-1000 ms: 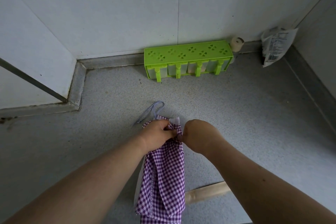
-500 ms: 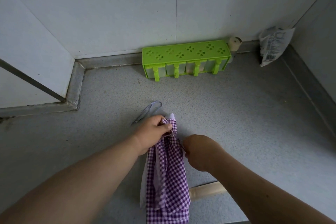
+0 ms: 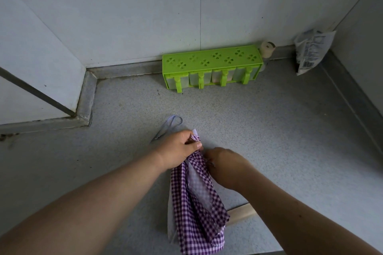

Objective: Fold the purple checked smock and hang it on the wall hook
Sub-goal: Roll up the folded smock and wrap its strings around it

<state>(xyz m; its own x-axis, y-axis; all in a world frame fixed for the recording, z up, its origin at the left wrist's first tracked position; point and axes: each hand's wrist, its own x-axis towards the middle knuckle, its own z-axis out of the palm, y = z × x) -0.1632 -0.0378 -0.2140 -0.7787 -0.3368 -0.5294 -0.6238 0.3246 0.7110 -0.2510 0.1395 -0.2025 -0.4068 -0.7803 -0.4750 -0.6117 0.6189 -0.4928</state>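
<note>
Your left hand (image 3: 178,149) grips the gathered top of the smock (image 3: 196,203), fingers curled round the bunched cloth with the thumb pressed on its near side. The smock hangs down from those fingers in a narrow folded bundle above the counter (image 3: 269,141), its pale lining showing between the checked layers. A thin strap (image 3: 169,125) loops out beyond your left knuckles. Your right hand (image 3: 226,165) sits just right of the cloth, touching its edge below your left fingers; you see only its back, so its fingers cannot be told. Far past your fingers, a green rack (image 3: 211,64) stands against the wall.
</note>
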